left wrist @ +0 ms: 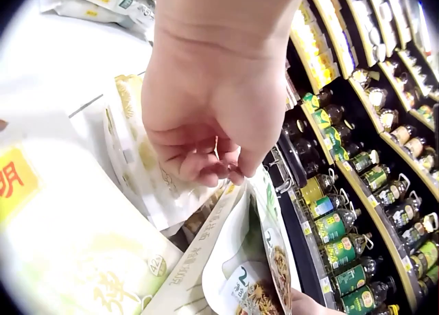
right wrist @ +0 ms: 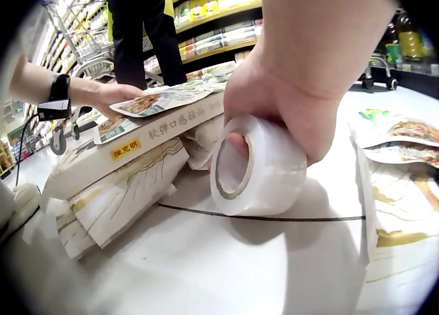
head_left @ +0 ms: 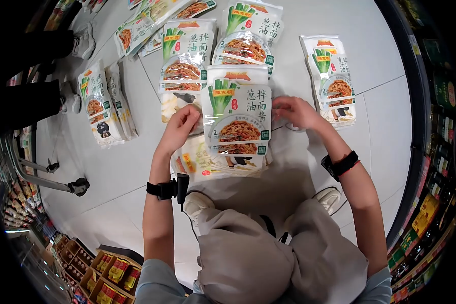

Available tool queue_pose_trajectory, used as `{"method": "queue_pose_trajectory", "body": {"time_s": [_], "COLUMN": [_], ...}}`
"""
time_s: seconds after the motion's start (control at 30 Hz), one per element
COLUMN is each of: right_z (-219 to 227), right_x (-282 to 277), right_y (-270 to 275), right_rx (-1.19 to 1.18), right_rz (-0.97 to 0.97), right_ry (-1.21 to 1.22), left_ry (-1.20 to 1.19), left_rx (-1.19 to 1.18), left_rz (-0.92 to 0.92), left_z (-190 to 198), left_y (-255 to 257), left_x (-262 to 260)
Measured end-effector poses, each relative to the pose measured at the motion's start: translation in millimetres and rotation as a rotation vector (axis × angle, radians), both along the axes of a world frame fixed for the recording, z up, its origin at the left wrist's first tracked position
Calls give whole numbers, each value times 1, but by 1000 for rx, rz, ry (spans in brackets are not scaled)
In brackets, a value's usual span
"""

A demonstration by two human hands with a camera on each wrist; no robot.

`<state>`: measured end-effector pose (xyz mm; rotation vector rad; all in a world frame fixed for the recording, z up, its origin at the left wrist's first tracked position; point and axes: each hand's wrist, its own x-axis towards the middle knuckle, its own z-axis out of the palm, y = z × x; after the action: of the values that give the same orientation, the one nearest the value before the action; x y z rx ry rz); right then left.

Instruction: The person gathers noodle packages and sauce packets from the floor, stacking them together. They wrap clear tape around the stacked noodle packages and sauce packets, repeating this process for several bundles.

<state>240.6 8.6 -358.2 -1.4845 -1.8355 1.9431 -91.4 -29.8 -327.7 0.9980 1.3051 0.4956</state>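
Observation:
My right hand [head_left: 296, 112] holds a roll of clear tape [right wrist: 264, 174], the fingers hooked over it and a fingertip showing inside its core. The roll is close over the floor, right of a stack of dried noodle packs [right wrist: 130, 181]. On this stack lie two overlapping noodle sauce pouches [head_left: 238, 104], with scallions and a bowl of noodles printed on the front. My left hand [head_left: 183, 124] is at their left edge, fingers curled. In the left wrist view, its thumb and fingertips pinch a sauce pouch [left wrist: 236, 277] at its edge.
Pouch-topped noodle bundles lie ahead [head_left: 187, 55], at the left [head_left: 99, 104] and at the right [head_left: 332, 76]. A cart wheel [head_left: 78, 187] and another person's shoes [head_left: 83, 43] are at the left. Shelves of bottles [left wrist: 343, 232] line the right side.

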Motion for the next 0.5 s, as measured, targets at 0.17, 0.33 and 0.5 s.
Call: {"method": "queue_pose_trajectory", "body": {"time_s": [0.17,0.33,0.5], "right_z": [-16,-46,-34], "right_x": [-17,-44,-29], "right_y": [-7,-26,-37], "right_rx": [154,3,107], "right_rz": [61,-49,-273], "right_ry": [-96,-149,331], "left_ry": [191,255,-112], "left_rx": [154,252,-63], "left_rz": [52,176,309], "left_z": [-9,-39,-5], "left_y": [-11,-29,-34], "left_x": [20,38,61]}}
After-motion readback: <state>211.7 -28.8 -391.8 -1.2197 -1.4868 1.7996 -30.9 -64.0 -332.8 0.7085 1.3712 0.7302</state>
